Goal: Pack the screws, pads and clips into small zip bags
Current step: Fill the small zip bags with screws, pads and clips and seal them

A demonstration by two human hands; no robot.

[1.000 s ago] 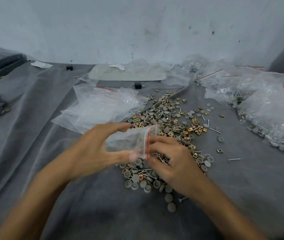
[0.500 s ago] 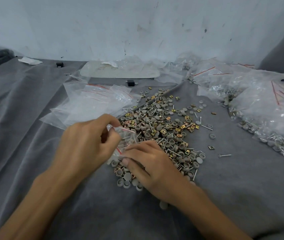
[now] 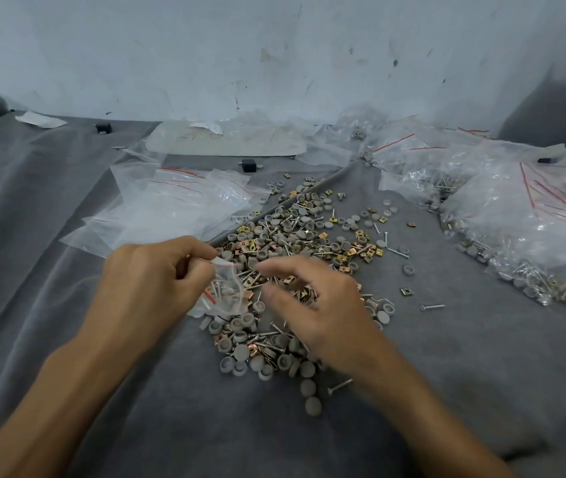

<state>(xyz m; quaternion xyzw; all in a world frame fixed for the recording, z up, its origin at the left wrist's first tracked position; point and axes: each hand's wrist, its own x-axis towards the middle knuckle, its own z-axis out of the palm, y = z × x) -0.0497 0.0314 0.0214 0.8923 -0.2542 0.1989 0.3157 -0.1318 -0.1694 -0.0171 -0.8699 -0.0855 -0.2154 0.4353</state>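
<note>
the small zip bag is pinched near its red-striped mouth by the left hand, with thumb and curled fingers closed on the plastic. it is laid against the near-left edge of the pile of screws, pads and clips on the grey cloth, and a few such parts can be seen inside it. a second ago the bag was held up between both hands; since then it has been lowered to the pile and let go by the right hand. that hand is now blurred above the loose parts, fingers loosely spread, with nothing seen in them. the bag is judged only partly filled and not yet sealed, so more pieces are probably to be gathered. a stack of empty bags is seen beyond the left hand, and filled bags are heaped at far right.
</note>
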